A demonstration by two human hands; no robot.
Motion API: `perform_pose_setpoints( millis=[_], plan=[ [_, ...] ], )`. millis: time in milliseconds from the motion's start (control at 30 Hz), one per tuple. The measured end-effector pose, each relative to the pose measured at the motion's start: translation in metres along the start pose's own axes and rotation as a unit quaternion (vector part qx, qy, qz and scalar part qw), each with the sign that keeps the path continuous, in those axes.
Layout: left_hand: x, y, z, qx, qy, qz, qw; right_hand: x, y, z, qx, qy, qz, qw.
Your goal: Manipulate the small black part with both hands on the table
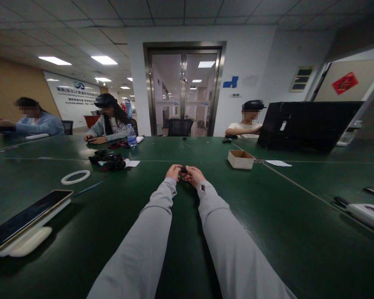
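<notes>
Both my arms in grey sleeves stretch out over the dark green table (268, 216). My left hand (173, 172) and my right hand (194, 175) meet at the table's middle, and together they pinch a small black part (183, 170) between the fingertips. The part is mostly hidden by my fingers. A small open cardboard box (240, 159) stands to the right of my hands, and a pile of black parts (109, 160) lies to the left on the table.
A phone (25, 218) rests on a white pad at the near left, by a white ring (75, 177). A black case (305, 124) stands at the back right. A white device (369, 212) lies at the right edge. Three people sit along the far side, with a water bottle (131, 135) near one.
</notes>
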State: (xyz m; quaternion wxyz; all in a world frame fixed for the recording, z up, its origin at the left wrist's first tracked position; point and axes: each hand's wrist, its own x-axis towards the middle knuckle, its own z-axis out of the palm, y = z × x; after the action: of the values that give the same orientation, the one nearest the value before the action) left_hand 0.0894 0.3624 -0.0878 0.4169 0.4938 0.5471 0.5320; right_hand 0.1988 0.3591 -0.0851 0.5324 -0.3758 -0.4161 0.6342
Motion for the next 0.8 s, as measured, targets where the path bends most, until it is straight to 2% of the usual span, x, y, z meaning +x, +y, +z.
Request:
perform_pose_setpoints(
  millis=[467, 800],
  plan=[
    [0.0005, -0.0024, 0.0001, -0.018, -0.016, 0.040, 0.999, 0.0028, 0.0018, -0.0015, 0.001, -0.003, 0.001, 1.000],
    [0.0006, -0.0012, -0.0008, -0.021, -0.007, 0.036, 0.999, 0.0031, 0.0011, -0.0022, 0.006, -0.008, 0.008, 1.000]
  ],
)
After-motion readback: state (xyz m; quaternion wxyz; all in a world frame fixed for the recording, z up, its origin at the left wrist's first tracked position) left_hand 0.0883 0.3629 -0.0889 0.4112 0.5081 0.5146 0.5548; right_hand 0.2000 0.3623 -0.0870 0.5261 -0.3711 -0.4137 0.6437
